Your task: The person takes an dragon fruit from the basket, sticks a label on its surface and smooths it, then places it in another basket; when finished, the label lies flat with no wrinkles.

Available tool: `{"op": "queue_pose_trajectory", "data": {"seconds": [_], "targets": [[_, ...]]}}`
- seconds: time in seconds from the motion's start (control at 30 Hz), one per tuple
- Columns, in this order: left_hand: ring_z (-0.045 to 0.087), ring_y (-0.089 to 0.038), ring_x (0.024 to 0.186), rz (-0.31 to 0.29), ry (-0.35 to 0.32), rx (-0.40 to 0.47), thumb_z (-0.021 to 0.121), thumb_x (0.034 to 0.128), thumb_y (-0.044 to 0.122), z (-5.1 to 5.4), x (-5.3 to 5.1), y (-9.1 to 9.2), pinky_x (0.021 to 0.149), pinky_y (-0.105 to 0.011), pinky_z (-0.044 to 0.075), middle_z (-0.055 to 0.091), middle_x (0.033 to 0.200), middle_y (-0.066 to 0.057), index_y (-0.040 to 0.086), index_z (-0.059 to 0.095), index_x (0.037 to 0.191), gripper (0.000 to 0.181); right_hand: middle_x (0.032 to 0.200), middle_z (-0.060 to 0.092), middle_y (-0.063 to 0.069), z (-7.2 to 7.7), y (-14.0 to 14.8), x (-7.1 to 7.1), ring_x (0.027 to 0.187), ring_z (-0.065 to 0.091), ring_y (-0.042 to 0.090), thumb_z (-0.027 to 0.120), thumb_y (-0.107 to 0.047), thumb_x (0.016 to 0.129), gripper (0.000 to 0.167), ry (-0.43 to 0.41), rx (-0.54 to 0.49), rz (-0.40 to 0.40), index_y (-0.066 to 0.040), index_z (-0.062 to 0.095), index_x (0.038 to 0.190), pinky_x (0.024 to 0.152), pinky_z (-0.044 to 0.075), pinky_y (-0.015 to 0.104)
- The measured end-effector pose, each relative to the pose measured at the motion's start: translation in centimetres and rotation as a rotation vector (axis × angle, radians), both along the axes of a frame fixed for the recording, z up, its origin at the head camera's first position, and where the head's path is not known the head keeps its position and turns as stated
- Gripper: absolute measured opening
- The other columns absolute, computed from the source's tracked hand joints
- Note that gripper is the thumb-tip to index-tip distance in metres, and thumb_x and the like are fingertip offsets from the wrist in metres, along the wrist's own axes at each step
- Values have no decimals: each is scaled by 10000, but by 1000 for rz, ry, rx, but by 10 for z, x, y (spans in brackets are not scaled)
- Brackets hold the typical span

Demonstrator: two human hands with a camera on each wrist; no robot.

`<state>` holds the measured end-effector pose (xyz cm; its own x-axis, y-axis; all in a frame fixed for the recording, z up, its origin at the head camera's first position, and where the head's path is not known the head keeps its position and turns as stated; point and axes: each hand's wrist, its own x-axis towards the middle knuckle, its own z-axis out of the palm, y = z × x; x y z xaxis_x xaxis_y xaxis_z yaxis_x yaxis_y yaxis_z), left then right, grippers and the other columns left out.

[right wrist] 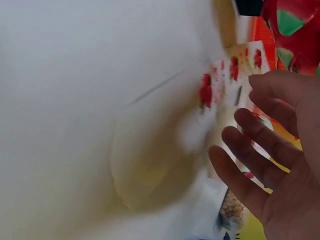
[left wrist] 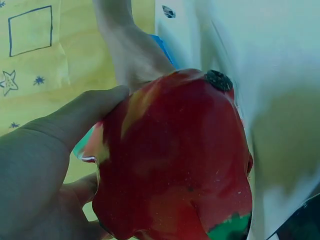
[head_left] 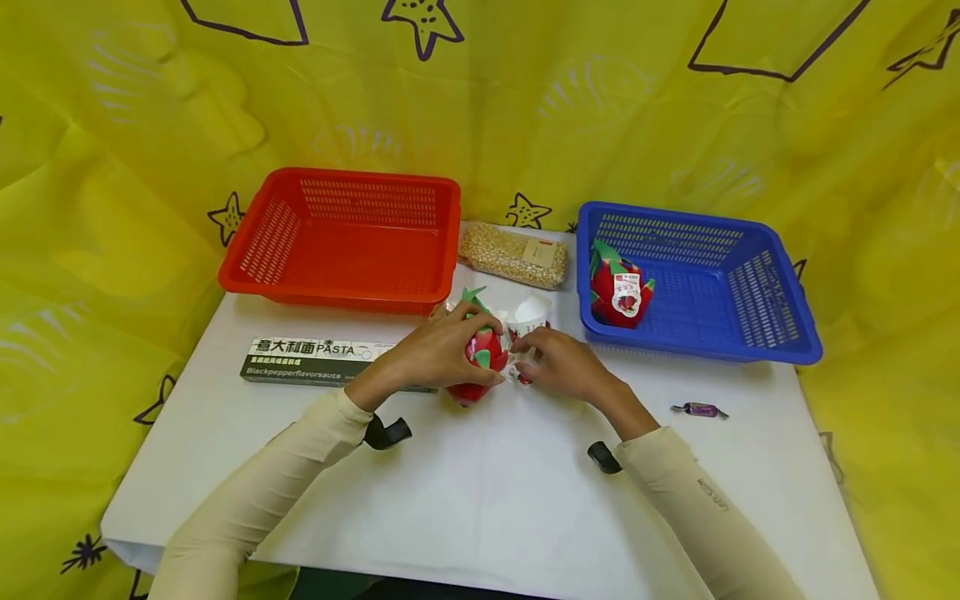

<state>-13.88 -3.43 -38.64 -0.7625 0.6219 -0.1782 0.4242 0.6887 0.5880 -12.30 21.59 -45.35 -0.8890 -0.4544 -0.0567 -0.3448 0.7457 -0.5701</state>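
Note:
My left hand [head_left: 453,346] grips a red dragon fruit [head_left: 486,346] with green leaf tips, near the middle of the table. In the left wrist view the dragon fruit [left wrist: 175,160] fills the centre, with the thumb on its side. Close to its right is my right hand [head_left: 558,364], beside a white cup-like container [head_left: 531,310] with red prints. In the right wrist view the fingers of the right hand [right wrist: 280,145] are loosely bent near the white printed surface [right wrist: 217,82]. Whether they touch it I cannot tell.
A red basket [head_left: 360,302] stands at back left, a blue basket [head_left: 705,350] at right with another dragon fruit [head_left: 618,292] inside. Between them lies a bag of yellowish grains [head_left: 513,254]. A pasta box [head_left: 300,362] is at left, a purple wrapped candy [head_left: 701,410] at right.

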Motion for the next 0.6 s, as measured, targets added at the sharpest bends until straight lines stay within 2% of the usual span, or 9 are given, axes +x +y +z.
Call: {"op": "queue_pose_trajectory", "data": {"seconds": [0.1,0.3,0.5,0.6], "targets": [[524,-373,1247,-6,1,-10,872,857,454,-6,-2,3,965,-491,545,497,1475,-51,251,624,1376,611,1165,711,69,-7,-3,2,1008,650,230,773,-214,970,323,49,70,-16,-93,751,1269,855,593,435],[506,-397,1242,17,-4,-52,864,864,462,-16,-5,7,870,-473,572,484,1505,-58,266,606,1421,645,1216,659,85,-18,-8,4,1049,649,234,749,-240,988,400,103,176,-25,-92,722,1358,778,608,444],[507,-392,1227,28,-19,-74,859,872,456,-21,-8,10,847,-476,575,485,1493,-85,267,598,1436,650,1192,628,72,-27,-9,7,1031,620,224,735,-238,996,330,169,223,-16,-116,749,1302,627,572,382],[504,-394,1247,27,-33,-90,852,878,454,-24,-9,11,863,-491,570,465,1521,-75,278,589,1443,648,1187,620,69,-29,-9,8,1028,616,228,739,-234,998,288,214,221,-4,-117,759,1261,593,553,362]]}}
